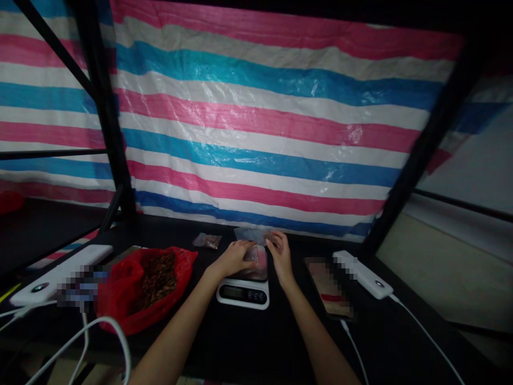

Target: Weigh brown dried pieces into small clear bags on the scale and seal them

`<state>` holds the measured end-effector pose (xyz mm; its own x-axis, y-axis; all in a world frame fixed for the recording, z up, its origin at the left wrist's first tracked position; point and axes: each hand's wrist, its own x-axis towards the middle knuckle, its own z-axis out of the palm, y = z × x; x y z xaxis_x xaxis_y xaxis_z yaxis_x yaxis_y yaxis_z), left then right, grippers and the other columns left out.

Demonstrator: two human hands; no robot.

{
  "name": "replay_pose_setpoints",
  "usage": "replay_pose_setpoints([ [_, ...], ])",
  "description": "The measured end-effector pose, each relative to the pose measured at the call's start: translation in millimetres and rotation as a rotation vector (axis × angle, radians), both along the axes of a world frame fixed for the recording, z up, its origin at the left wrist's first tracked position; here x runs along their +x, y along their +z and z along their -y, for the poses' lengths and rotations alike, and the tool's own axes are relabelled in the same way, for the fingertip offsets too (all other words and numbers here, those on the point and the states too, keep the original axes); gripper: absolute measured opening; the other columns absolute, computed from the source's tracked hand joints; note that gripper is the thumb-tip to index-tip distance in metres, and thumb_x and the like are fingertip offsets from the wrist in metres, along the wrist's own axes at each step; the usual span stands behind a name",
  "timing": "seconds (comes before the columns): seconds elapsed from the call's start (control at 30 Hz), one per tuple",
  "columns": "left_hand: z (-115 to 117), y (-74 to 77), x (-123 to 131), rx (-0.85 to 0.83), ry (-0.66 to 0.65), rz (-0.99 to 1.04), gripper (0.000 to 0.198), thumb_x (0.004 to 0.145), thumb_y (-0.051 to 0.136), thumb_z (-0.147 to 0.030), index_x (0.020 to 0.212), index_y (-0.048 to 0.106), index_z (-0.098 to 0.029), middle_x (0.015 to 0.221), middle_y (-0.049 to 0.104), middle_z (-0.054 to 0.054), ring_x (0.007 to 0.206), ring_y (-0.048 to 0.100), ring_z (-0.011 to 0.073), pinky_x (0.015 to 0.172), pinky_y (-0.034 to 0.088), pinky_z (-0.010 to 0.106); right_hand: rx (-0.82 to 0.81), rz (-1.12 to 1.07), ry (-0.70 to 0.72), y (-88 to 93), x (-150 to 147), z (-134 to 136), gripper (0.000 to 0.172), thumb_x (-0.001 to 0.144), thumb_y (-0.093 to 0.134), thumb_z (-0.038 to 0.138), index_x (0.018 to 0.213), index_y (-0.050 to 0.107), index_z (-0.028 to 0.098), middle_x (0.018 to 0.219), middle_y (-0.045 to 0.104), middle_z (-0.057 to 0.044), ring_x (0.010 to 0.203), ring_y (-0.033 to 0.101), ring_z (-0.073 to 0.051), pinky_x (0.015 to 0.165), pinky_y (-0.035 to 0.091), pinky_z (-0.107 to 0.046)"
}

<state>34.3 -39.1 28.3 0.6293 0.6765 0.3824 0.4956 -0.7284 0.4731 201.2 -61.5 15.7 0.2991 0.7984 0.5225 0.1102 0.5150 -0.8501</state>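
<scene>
A small white digital scale (pixel 243 306) with a dark display sits in front of me, its shiny platform (pixel 261 271) partly covered. Over the platform's left side reaches my left hand (pixel 234 259), thumb apart from the curved fingers; nothing clearly shows in its grasp. Behind the scale lie flat clear plastic bags (pixel 249 234). The fingertips of my right hand (pixel 281 258) are closed at the right end of these bags, on what looks like plastic film. A small filled clear packet (pixel 207 241) with brownish contents lies left of them.
On the left, an open red plastic bag (pixel 116 291) holds many small brown pieces (pixel 158 278). White power banks (pixel 60 272) (pixel 363 274) with cables lie at both sides. A phone (pixel 328 289) rests right of my right arm. Striped sheeting (pixel 260 133) hangs behind the black table.
</scene>
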Motion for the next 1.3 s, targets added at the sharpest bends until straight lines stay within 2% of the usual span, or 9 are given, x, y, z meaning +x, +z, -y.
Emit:
replay_pose_setpoints([
  [0.1,-2.3,-2.7,-3.9,-0.031,-0.027,0.039,0.057,0.07,0.061,-0.045,0.12,0.052,-0.019,0.119,0.056,0.013,0.111,0.048,0.0276,0.095,0.032,0.039,-0.003,0.022,0.062,0.6,-5.7,1.6,0.035,0.072,0.058,0.038,0.101,0.047,0.021,0.104,0.058,-0.008,0.099,0.056,-0.021,0.082,0.046,-0.035],
  [0.27,0.9,3.9,-5.0,-0.002,0.007,0.012,0.055,0.065,0.067,-0.041,0.113,0.057,-0.019,0.117,0.057,0.013,0.112,0.048,0.0294,0.095,0.031,0.04,0.003,0.036,0.082,1.9,-10.1,5.2,0.032,0.074,0.057,0.036,0.101,0.048,0.021,0.103,0.057,-0.007,0.099,0.056,-0.02,0.081,0.046,-0.034],
  [0.4,2.8,7.9,-4.0,-0.041,-0.018,0.14,0.048,0.065,0.067,-0.038,0.108,0.061,-0.019,0.106,0.063,0.011,0.102,0.054,0.0261,0.09,0.037,0.035,0.014,0.026,0.076,4.2,-7.9,5.1,0.032,0.073,0.059,0.035,0.101,0.05,0.021,0.104,0.058,-0.007,0.097,0.057,-0.02,0.082,0.047,-0.035],
  [0.5,0.1,7.2,-4.6,-0.145,0.009,0.345,0.044,0.066,0.066,-0.038,0.104,0.063,-0.016,0.098,0.066,0.01,0.091,0.059,0.0237,0.083,0.042,0.032,0.027,-0.005,0.059,7.2,-4.2,4.2,0.034,0.071,0.061,0.035,0.1,0.052,0.021,0.106,0.058,-0.007,0.097,0.057,-0.02,0.084,0.046,-0.037],
  [0.6,-3.2,6.1,-4.3,-0.301,0.013,0.533,0.044,0.066,0.066,-0.039,0.102,0.064,-0.013,0.101,0.065,0.011,0.091,0.059,0.0234,0.083,0.043,0.033,0.027,-0.032,0.073,11.3,-1.2,4.9,0.033,0.071,0.062,0.035,0.1,0.054,0.02,0.107,0.06,-0.007,0.098,0.057,-0.02,0.087,0.045,-0.038],
  [0.83,-2.6,5.5,1.5,-0.631,-0.146,0.812,0.049,0.066,0.067,-0.04,0.105,0.061,-0.011,0.101,0.065,0.012,0.089,0.061,0.0222,0.08,0.045,0.032,0.043,0.08,0.109,21.0,-0.7,14.3,0.033,0.074,0.059,0.035,0.104,0.06,0.021,0.111,0.06,-0.007,0.105,0.054,-0.022,0.09,0.043,-0.041],
  [0.97,-0.1,6.1,3.0,-0.689,-0.176,0.846,0.051,0.066,0.067,-0.039,0.107,0.06,-0.011,0.101,0.065,0.013,0.088,0.061,0.0221,0.081,0.045,0.034,0.097,0.153,0.055,25.0,-2.1,19.9,0.03,0.08,0.052,0.035,0.106,0.059,0.022,0.114,0.058,-0.007,0.109,0.05,-0.021,0.092,0.041,-0.039],
  [1.1,4.1,9.5,4.2,-0.711,-0.186,0.855,0.052,0.065,0.068,-0.04,0.107,0.06,-0.01,0.103,0.064,0.014,0.09,0.06,0.0232,0.083,0.044,0.035,0.134,0.079,-0.003,24.7,-4.2,20.9,0.036,0.077,0.057,0.032,0.111,0.051,0.022,0.109,0.058,-0.007,0.102,0.054,-0.019,0.086,0.044,-0.036],
  [1.3,9.0,14.3,6.2,-0.744,-0.235,0.871,0.052,0.064,0.069,-0.04,0.105,0.061,-0.01,0.103,0.064,0.013,0.093,0.059,0.024,0.084,0.043,0.034,0.17,0.022,-0.019,24.6,-6.4,21.0,0.025,0.074,0.061,0.03,0.095,0.053,0.02,0.099,0.061,-0.007,0.094,0.057,-0.019,0.081,0.046,-0.035],
])
